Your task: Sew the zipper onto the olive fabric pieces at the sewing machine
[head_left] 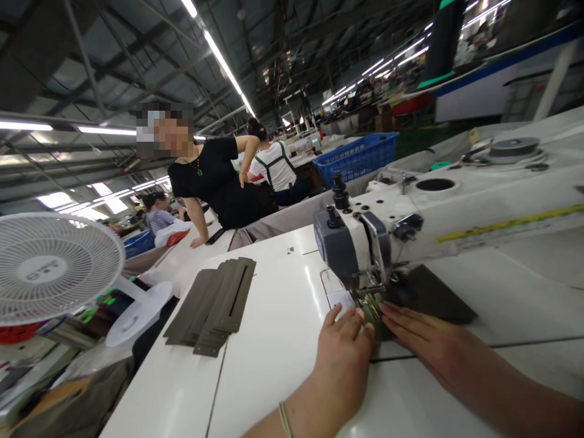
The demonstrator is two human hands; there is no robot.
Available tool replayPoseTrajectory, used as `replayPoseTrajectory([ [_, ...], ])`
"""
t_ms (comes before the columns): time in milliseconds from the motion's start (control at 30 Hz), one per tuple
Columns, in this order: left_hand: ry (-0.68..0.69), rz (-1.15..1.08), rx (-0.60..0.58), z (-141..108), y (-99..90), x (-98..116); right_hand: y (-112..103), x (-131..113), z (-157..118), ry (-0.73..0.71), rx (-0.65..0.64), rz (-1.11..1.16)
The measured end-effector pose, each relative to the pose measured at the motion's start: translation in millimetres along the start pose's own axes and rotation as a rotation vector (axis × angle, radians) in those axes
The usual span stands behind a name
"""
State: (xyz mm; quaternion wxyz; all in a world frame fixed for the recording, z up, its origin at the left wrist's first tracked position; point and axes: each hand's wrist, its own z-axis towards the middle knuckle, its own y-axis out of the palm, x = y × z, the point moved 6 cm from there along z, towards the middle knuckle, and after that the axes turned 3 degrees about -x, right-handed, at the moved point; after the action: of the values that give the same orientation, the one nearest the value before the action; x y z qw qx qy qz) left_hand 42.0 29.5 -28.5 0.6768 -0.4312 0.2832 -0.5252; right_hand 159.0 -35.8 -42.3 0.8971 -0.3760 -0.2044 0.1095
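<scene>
A dark olive fabric piece (433, 295) lies under the head of a white and grey sewing machine (342, 246) and reaches out to its right. My left hand (344, 350) is at the near side of the needle area, its fingers curled at the left edge of the work; what they grip is too small to make out. Flat on the fabric, just right of a strip with a yellowish line (371, 306), rests my right hand (424, 340) with fingers stretched out. To the left, a fanned stack of olive pieces (214, 304) lies on the white table (269, 304).
A white fan (59, 267) stands at the left edge. Behind the table a person in black (223, 176) leans with one hand on the tabletop. Farther back are a seated person in white (276, 167) and a blue crate (358, 159). Yellow measuring tape (511, 224) runs along the machine arm.
</scene>
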Motion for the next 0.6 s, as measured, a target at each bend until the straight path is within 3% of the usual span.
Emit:
replayPoseTrajectory([
  [233,0.048,0.028,0.051,11,2.4,-3,5,6,7,-0.003,-0.004,-0.015],
  [467,-0.001,-0.024,0.047,19,9.0,-16,15,23,3,0.107,0.020,0.201],
  [600,-0.042,-0.044,0.026,23,15.0,-25,16,26,12,0.140,0.001,0.192],
])
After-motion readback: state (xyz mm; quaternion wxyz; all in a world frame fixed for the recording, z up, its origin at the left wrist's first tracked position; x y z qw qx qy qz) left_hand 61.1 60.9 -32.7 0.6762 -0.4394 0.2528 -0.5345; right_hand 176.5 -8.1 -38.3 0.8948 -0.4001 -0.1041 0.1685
